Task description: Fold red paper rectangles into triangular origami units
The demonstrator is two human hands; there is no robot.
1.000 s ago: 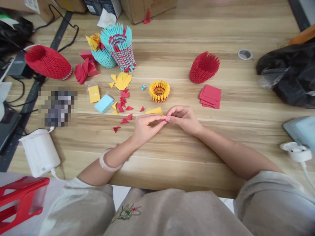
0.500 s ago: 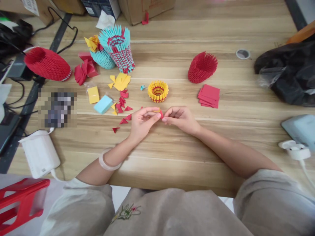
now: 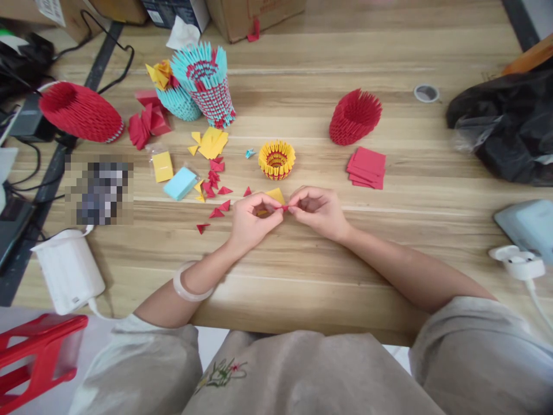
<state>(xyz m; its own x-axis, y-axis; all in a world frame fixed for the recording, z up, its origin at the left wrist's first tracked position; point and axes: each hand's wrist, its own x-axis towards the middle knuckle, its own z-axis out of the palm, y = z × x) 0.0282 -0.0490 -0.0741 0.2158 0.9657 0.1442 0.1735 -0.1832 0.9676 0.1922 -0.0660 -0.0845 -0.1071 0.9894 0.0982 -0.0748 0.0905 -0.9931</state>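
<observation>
A small, crisply folded red paper piece (image 3: 284,207) is pinched between the fingertips of the left hand (image 3: 250,218) and right hand (image 3: 317,210), both grips clenched on it above the wood-grain bench (image 3: 302,265). A yellow paper sheet (image 3: 275,195) lies flat just behind the grip; the spiky yellow-and-red folded ring (image 3: 277,159) stands farther behind.

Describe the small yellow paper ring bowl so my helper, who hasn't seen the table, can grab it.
On the wooden table, look just beyond the two hands. The small yellow paper ring bowl stands there, the only yellow model, lower than the red spiky paper cone.
</observation>
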